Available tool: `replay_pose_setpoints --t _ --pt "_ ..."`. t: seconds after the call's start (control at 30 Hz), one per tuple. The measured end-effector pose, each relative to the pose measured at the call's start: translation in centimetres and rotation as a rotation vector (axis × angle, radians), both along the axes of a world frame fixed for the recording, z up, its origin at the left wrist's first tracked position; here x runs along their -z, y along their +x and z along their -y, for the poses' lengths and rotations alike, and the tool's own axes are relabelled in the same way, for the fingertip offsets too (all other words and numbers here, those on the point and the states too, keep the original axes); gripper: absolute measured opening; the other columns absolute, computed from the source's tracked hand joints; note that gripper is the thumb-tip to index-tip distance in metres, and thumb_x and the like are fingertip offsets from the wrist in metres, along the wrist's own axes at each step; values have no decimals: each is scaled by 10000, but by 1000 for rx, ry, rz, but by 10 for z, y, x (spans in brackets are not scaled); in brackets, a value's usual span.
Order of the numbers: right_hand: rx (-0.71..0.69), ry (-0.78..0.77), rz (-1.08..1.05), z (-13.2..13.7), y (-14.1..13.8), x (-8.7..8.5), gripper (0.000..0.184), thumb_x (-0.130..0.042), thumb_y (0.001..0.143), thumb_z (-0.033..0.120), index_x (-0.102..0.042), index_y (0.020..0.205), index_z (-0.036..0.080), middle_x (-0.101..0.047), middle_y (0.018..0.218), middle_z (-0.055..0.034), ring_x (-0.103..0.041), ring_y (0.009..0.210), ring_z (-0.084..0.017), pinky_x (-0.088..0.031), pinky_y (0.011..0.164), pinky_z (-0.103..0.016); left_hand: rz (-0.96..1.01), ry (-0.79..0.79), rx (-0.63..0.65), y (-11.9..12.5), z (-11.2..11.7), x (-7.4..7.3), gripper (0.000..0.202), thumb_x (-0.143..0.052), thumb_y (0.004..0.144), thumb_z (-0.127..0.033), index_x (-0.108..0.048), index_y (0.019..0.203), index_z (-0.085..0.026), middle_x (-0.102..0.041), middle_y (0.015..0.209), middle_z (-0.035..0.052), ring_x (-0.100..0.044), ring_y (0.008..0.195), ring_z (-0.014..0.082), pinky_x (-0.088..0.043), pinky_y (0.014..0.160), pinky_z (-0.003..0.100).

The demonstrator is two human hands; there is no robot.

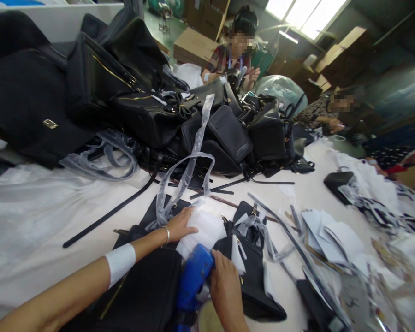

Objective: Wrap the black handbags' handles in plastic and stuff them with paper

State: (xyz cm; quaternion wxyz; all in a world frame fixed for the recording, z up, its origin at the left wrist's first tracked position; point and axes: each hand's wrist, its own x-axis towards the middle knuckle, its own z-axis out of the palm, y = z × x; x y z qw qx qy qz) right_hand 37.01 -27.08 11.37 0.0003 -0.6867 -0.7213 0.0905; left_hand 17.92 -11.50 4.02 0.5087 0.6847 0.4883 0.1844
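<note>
My left hand [180, 225] reaches over a black bag [148, 272], its fingers stretched out and thumb apart. It is at the edge of a white foam sheet [205, 228], close to a plastic-wrapped strap [186, 173]. Curled fingers of my right hand [226, 283] press against the upper right side of a scuffed blue hand-held tool [195, 272], whose exact kind I cannot make out. That hand hides part of the tool. Right of it lies a second black bag [254, 276], with white paper and a wrapped strap on top.
A large heap of black bags [152, 115] rises at the back. Grey strips [304, 258] and white cards [332, 235] lie to the right. Loose black straps [110, 212] cross the table [100, 272]. Other people [224, 60] sit across the table and at the far right.
</note>
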Motion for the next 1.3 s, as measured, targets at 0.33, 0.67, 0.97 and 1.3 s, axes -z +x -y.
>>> replay_pose_setpoints --t 0.33,0.67,0.97,1.3 --pt "-116 43 -224 2 -57 -23 363 -411 894 97 -533 1222 196 -630 1149 -89 -579 1059 -216 -462 910 -337 43 -67 -316 -138 55 -38 441 -510 837 -458 -558 1192 -201 -653 1161 76 -618 1055 225 -496 920 360" --pt "63 148 -194 -36 -58 -28 310 -452 909 149 -545 1203 181 -632 1111 -89 -567 1036 -207 -430 894 -305 -70 -203 -426 -209 100 0 444 -571 780 -512 -586 1098 -203 -666 1153 79 -617 1073 267 -464 968 397" --pt "86 21 86 -86 -13 9 235 -652 800 241 -585 1010 161 -637 968 -91 -595 936 -238 -404 784 -295 -192 104 -279 -165 71 -46 311 -452 879 -389 -580 1100 -212 -645 1117 60 -617 1029 230 -473 916 356" --pt "143 -118 -350 -95 26 4 244 -573 809 346 -619 964 164 -677 911 -59 -624 817 -204 -444 721 -259 -106 328 67 -17 25 -51 439 -459 870 -165 -476 1304 -232 -547 1253 72 -536 1153 191 -417 1008 316"
